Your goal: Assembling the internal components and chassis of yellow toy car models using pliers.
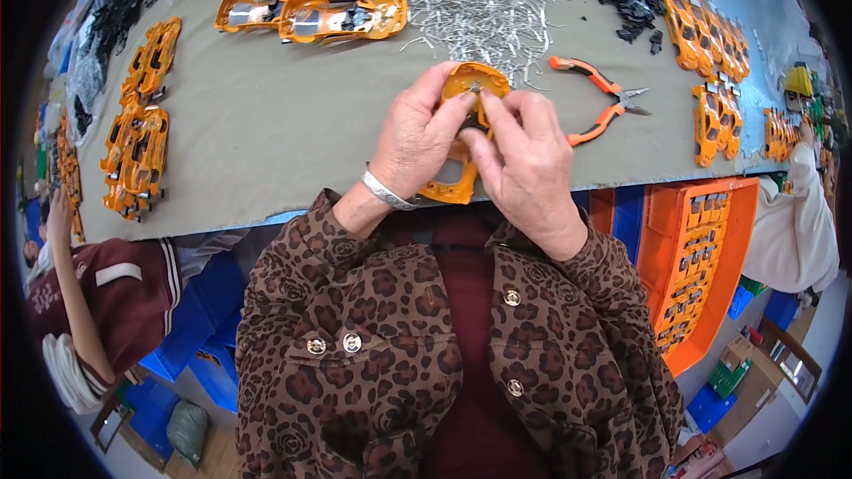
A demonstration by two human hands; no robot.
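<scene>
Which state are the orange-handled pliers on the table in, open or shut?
Open: the pliers lie on the table with handles spread apart, untouched.

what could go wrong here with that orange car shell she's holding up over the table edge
1. The orange car shell is held by both hands, left hand and right hand, past the table edge; a slip may drop it into the lap.
2. The small metal piece at the fingers could fall among the loose metal clips.

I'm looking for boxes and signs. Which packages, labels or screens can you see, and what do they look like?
Orange plastic crate: right of the table, rectangular, holding orange toy car shells.
Blue plastic crates: under the table's left side, boxy.
Clear plastic bags: table's far left, crumpled, holding black parts.
No labels, signs or screens show.
</scene>
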